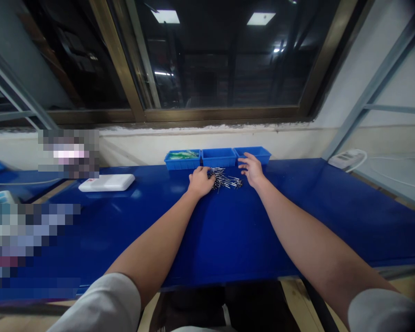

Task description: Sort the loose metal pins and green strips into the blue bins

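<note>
A loose pile of thin metal pieces [224, 179] lies on the blue table, between my two hands. My left hand [200, 181] rests at the pile's left side, fingers curved against the pieces; whether it pinches any is too small to tell. Just right of the pile, my right hand [251, 170] is raised with its fingers apart, in front of the right blue bin [264, 155]. Beside that bin stand a middle blue bin [218, 157] and a left blue bin [182, 163] holding green-and-white packets [184, 155].
A white box-shaped device [107, 182] lies on the table [242, 230] to the left. At the right, a white power strip [346, 158] with a cable sits near a grey metal frame [370, 92]. A window is behind the bins. Blurred patches cover things at the left.
</note>
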### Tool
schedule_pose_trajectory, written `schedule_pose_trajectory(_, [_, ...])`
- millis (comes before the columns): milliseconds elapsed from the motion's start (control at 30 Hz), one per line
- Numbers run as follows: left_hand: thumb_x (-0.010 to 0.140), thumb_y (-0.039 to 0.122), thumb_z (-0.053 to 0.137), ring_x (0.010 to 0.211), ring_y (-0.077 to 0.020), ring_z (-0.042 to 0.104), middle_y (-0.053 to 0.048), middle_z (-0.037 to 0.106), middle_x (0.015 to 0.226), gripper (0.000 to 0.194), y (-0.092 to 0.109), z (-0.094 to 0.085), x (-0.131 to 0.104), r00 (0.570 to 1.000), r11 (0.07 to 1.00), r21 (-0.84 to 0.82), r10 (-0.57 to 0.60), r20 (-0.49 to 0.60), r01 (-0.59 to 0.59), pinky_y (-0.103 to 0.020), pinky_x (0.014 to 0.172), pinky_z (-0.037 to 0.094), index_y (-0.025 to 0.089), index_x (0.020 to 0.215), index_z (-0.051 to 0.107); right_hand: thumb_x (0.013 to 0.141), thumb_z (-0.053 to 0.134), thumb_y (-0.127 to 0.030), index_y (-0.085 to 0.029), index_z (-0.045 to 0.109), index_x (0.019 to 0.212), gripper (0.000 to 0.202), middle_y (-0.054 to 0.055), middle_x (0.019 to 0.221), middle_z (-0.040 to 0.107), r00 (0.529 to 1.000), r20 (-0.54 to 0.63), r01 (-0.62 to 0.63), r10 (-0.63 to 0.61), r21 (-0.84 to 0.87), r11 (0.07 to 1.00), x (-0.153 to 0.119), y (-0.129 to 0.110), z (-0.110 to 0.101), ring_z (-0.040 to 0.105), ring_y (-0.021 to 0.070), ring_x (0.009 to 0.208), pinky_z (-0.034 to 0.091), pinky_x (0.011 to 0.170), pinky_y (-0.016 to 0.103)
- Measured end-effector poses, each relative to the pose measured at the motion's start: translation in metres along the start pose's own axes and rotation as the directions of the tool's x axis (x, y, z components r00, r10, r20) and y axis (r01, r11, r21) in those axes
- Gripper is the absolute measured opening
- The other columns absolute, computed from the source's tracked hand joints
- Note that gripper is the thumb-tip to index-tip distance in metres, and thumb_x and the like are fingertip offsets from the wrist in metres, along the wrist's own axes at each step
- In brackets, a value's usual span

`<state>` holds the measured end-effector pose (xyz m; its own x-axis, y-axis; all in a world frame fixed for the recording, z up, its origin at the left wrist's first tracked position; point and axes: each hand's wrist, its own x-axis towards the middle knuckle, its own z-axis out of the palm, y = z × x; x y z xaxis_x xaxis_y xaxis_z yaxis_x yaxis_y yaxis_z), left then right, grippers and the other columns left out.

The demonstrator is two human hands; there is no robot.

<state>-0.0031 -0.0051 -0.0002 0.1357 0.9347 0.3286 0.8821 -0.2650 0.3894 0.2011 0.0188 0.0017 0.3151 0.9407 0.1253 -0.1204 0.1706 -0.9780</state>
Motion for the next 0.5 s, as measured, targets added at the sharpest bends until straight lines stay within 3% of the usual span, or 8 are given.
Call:
schedule_pose_trajectory(100, [0.085,0.038,0.047,0.120,-0.0271,0.048,-0.009,0.056,0.126,0.036,0.000,0.000,0.000,1.000,1.000,0.001,0.018,0.021,-0.018,-0.044,0.098,0.038,0.022,0.116,0.059,0.063,0.059,-0.029,-0.017,0.062,0.097,0.036,0.002,0.075,0.064,0.989,0.005,0.136,-0.146,-0.399,0.907,-0.005,0.001,0.004,0.058,0.0150,0.068,0.045,0.062,0.027])
schedule_pose_trajectory(200, [0.086,0.040,0.046,0.123,-0.0257,0.046,-0.008,0.054,0.130,0.036,0.001,0.001,0.000,0.999,0.999,0.013,0.034,0.039,-0.034,-0.043,0.100,0.037,0.023,0.115,0.060,0.067,0.059,-0.035,-0.019,0.063,0.090,0.029,0.005,0.081,0.064,0.966,0.191,0.259,-0.175,-0.732,0.631,-0.015,0.000,0.012,0.058,0.0208,0.082,0.044,0.077,0.034])
schedule_pose_trajectory(267, [0.086,0.040,0.045,0.125,-0.0253,0.044,-0.008,0.052,0.133,0.037,0.001,0.001,0.000,0.998,0.999,0.028,0.042,0.050,-0.044,-0.043,0.101,0.036,0.024,0.115,0.061,0.067,0.060,-0.047,-0.020,0.062,0.098,0.041,0.010,0.099,0.062,0.939,0.311,0.344,-0.147,-0.827,0.446,-0.023,-0.001,0.018,0.053,0.0272,0.099,0.041,0.085,0.039])
schedule_pose_trajectory(333, [0.085,0.040,0.046,0.126,-0.0252,0.043,-0.008,0.051,0.134,0.036,0.001,0.001,0.000,0.997,0.998,0.042,0.050,0.055,-0.052,-0.044,0.102,0.036,0.025,0.114,0.062,0.069,0.058,-0.057,-0.020,0.058,0.107,0.054,0.013,0.110,0.056,0.929,0.357,0.369,-0.099,-0.874,0.315,-0.031,-0.001,0.023,0.046,0.0322,0.108,0.037,0.089,0.044])
schedule_pose_trajectory(400, [0.085,0.040,0.046,0.126,-0.0252,0.043,-0.007,0.051,0.134,0.035,0.000,0.002,0.000,0.997,0.997,0.053,0.056,0.059,-0.059,-0.044,0.101,0.036,0.026,0.111,0.064,0.073,0.052,-0.061,-0.020,0.056,0.110,0.055,0.014,0.114,0.053,0.921,0.385,0.385,-0.049,-0.888,0.251,-0.036,0.001,0.026,0.044,0.0335,0.111,0.036,0.090,0.045])
schedule_pose_trajectory(500, [0.085,0.041,0.045,0.124,-0.0249,0.045,-0.007,0.053,0.132,0.034,-0.001,0.003,0.000,0.995,0.995,0.064,0.072,0.065,-0.077,-0.044,0.100,0.037,0.027,0.108,0.065,0.081,0.045,-0.057,-0.021,0.055,0.107,0.046,0.013,0.114,0.053,0.900,0.435,0.429,-0.028,-0.874,0.226,-0.038,0.004,0.028,0.043,0.0318,0.111,0.035,0.090,0.044])
